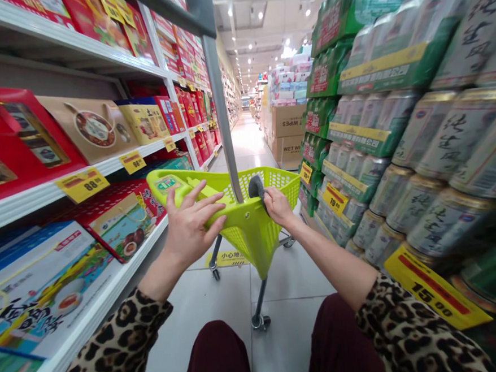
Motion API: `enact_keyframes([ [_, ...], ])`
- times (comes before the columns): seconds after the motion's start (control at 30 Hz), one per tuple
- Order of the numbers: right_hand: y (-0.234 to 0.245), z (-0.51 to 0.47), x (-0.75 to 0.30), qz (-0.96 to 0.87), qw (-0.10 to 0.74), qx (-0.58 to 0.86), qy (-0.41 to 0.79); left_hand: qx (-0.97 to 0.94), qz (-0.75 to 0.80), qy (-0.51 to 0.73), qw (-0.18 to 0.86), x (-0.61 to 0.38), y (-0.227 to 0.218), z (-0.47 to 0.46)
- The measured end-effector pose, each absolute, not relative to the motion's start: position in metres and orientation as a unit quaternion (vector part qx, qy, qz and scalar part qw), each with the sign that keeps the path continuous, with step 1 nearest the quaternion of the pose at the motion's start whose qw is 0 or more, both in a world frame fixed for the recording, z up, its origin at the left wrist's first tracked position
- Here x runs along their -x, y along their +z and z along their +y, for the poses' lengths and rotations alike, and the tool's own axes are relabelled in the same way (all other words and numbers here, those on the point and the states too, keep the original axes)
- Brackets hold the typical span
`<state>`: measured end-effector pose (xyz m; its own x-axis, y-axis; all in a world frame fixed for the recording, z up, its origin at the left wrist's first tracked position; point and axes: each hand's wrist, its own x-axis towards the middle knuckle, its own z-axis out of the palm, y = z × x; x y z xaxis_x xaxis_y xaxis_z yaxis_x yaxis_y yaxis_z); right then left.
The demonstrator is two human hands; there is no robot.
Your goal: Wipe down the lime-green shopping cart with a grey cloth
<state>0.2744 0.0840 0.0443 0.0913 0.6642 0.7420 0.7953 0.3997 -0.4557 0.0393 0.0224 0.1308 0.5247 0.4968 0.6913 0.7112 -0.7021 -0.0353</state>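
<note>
The cart [251, 231] stood mid-aisle on the tiled floor [289, 285], just ahead of the person's knees. In my judgement it would steer truer with the left hand [191, 227], which lay flat and spread on the near rim, closed round that rim to match the right hand [278, 206], whose fingers were clamped on a grey pad [255, 186] beside the pole [221, 108]. The cart was lime-green plastic with a perforated basket on small castors, seemingly empty. Boxed goods on a shelf [40, 195] flanked it on the left, stacked cans [418, 140] close on the right.
</note>
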Motion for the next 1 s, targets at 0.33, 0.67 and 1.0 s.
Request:
enact_keyframes([
  [0.33,0.031,0.075,-0.23,-0.741,0.505,0.439,-0.062,0.845,-0.395,-0.335,0.133,0.027,0.133,0.038],
  [0.67,0.015,0.079,-0.241,-0.728,0.463,0.501,-0.065,0.801,-0.423,-0.383,0.182,0.047,0.12,0.046],
  [1.0,0.023,0.065,-0.209,-0.732,0.516,0.441,-0.059,0.813,-0.324,-0.394,0.28,-0.016,0.086,0.01],
])
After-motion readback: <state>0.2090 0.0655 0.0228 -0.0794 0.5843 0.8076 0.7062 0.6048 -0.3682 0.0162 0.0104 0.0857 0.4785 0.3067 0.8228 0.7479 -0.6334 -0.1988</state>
